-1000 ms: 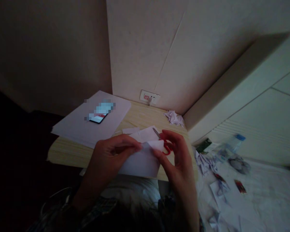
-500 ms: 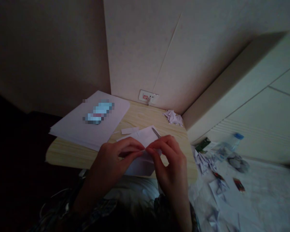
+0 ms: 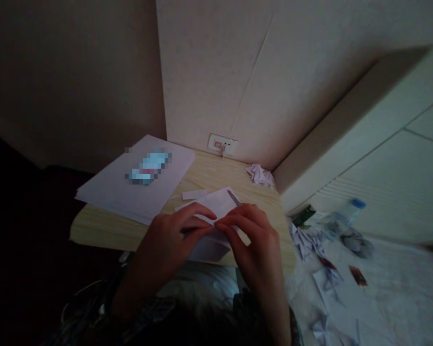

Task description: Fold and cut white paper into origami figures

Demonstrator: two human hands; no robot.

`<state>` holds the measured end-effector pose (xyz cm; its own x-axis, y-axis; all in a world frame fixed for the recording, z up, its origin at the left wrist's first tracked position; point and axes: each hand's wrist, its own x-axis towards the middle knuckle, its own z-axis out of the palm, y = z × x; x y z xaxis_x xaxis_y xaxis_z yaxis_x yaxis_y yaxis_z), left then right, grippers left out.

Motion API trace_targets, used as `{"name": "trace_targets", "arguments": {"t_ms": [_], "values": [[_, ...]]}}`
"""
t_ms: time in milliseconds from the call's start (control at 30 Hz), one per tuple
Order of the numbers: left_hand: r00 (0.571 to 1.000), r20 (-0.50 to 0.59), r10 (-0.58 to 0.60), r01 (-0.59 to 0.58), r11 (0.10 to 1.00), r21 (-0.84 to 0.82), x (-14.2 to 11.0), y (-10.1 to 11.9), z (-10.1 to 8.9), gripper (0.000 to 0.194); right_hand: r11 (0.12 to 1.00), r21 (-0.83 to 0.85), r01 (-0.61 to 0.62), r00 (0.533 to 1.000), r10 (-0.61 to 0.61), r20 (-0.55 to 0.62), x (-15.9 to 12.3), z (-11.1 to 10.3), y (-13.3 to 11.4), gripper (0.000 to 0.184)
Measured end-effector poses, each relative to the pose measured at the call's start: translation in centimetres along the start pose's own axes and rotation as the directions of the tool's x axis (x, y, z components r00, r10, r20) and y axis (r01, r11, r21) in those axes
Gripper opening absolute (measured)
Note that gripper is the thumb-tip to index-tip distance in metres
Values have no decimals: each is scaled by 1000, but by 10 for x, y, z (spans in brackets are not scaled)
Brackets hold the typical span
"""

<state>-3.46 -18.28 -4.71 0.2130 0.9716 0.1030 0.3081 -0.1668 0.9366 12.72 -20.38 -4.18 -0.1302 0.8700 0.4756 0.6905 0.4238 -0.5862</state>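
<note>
Both hands meet over a sheet of white paper (image 3: 209,251) near the front edge of the small wooden table. My left hand (image 3: 176,235) pinches the paper's upper edge between thumb and fingers, its index finger slightly raised. My right hand (image 3: 254,235) pinches the same edge, its fingertips almost touching the left ones. Behind them another piece of white paper (image 3: 221,199) lies flat, partly hidden by the hands. A pair of metal scissors (image 3: 233,197) rests on it, its handles hidden by my right hand. A narrow paper strip (image 3: 194,194) lies just beyond.
A stack of white paper (image 3: 108,187) with a blurred phone (image 3: 149,167) covers the table's left side. Folded paper pieces (image 3: 259,175) sit at the back right by the wall socket (image 3: 222,144). On the bed at right are a plastic bottle (image 3: 348,214) and more folded paper (image 3: 306,242).
My left index finger has lifted slightly away from the paper. My right fingertips have shifted a little to the left along the edge.
</note>
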Motion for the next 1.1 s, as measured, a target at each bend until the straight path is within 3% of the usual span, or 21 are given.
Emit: {"name": "trace_targets", "arguments": {"t_ms": [167, 400, 833, 1100], "values": [[996, 46, 79, -80, 996, 35, 1, 1, -1, 8, 998, 4, -58, 998, 58, -37, 0, 0, 1, 10], [987, 18, 160, -161, 983, 85, 1, -1, 2, 9, 997, 6, -74, 997, 74, -22, -3, 1, 1, 12], [998, 41, 49, -51, 997, 56, -2, 1, -15, 9, 987, 110, -114, 989, 123, -84, -5, -18, 4, 14], [990, 130, 59, -50, 997, -66, 1, 11, -4, 7, 977, 179, -119, 983, 141, -114, -2, -15, 1, 15]]}}
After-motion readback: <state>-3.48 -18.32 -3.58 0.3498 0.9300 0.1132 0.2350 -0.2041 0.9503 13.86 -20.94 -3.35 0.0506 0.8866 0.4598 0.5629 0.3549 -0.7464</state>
